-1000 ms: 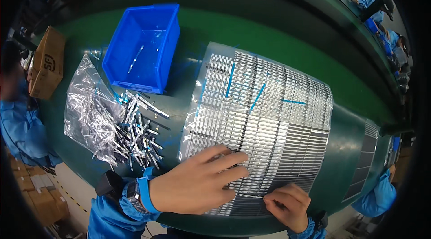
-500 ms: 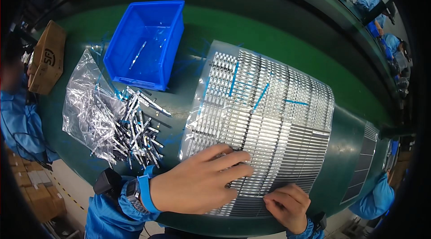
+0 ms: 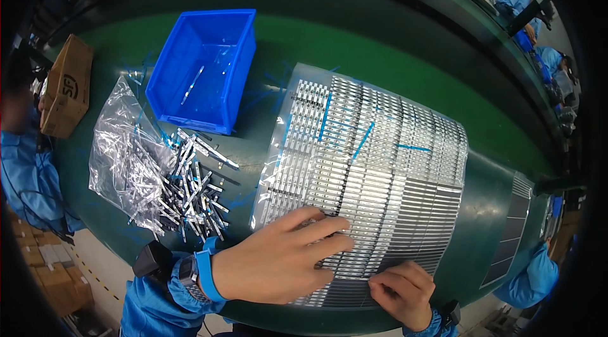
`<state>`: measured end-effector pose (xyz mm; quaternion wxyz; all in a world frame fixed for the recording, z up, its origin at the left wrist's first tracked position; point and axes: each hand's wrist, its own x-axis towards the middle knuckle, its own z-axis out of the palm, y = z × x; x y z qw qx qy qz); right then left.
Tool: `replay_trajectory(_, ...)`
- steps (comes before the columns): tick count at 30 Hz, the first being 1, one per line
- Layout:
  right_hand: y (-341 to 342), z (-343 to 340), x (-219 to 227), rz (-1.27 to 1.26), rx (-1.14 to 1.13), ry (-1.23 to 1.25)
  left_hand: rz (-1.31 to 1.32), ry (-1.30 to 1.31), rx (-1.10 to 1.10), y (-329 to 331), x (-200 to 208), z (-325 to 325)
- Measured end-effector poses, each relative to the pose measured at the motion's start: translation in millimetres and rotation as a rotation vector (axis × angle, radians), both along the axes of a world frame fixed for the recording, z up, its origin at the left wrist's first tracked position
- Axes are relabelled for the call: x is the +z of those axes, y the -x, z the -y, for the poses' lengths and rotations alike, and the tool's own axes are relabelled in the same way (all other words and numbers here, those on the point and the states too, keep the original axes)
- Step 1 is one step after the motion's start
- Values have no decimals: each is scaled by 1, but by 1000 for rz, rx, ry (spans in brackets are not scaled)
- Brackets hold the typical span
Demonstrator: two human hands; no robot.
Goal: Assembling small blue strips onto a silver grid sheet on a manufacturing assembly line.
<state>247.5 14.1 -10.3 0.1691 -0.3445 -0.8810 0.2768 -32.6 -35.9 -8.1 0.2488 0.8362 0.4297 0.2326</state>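
A sheet of narrow strips in close rows point(image 3: 373, 191), white in most rows and dark grey toward the right and near edge, lies on clear film in front of me. My left hand point(image 3: 278, 258) rests on its near left part, fingers stretched out and apart. At the near edge my right hand point(image 3: 405, 292) is closed, thumb and forefinger pressed together beside the end of a white row. Whatever may be between those fingertips is too small to make out. Thin blue strips of tape point(image 3: 363, 140) lie across the rows.
Left of the sheet, loose strips point(image 3: 196, 191) are heaped beside a clear plastic bag point(image 3: 120, 147). A blue bin point(image 3: 166, 77) stands behind them with a few strips inside. A dark panel point(image 3: 510, 235) lies at right, a cardboard box point(image 3: 66, 87) far left. Other people in blue sit around.
The view has shifted slightly, so the sheet and bin sit a little differently in it. Both hands keep nearly the same places and poses on the sheet.
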Motion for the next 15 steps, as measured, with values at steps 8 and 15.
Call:
replay_trajectory(8,-2,-1,-3,-33,12,43,8,-46,15,-5,-2,0)
replay_trajectory(15,-1,-2,-4,-23,4,9,-11,-41,17,-7,-2,-1)
